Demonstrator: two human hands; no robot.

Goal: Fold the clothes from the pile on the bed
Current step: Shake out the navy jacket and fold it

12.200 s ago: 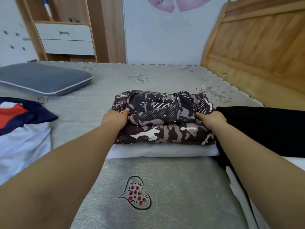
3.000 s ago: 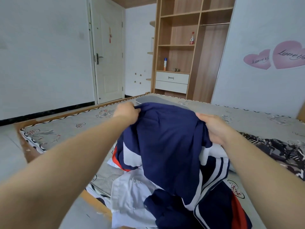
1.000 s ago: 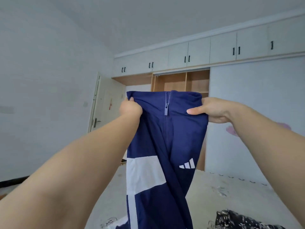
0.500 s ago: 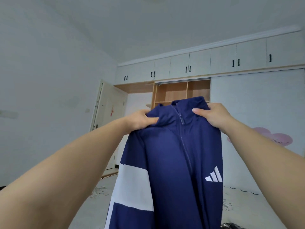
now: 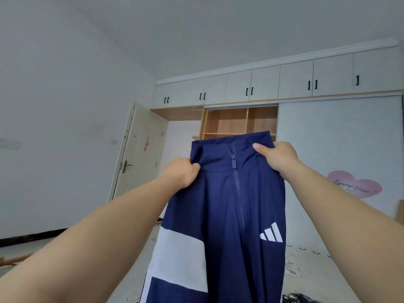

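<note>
Hanging in the air in front of the person, a navy zip-up jacket is held up by its collar, well above the bed. The left hand grips the collar's left end, its fingers curled tight into the cloth with the fabric bunched under them. The right hand holds the collar's right end, thumb laid along the front of the collar and the other fingers hidden behind it. Between the two sets of fingers runs the closed zip, its pull hanging just below the collar edge. Below the left fingers a broad white band crosses the sleeve; below the right fingers sits a white three-stripe logo on the chest. The jacket's lower part runs out of view at the bottom edge. Beyond the fingers stand a wall of white cupboards over open wooden shelves, a white door past the left hand, and a pink heart sticker past the right forearm. A patterned dark garment lies on the bed, low and right.
</note>
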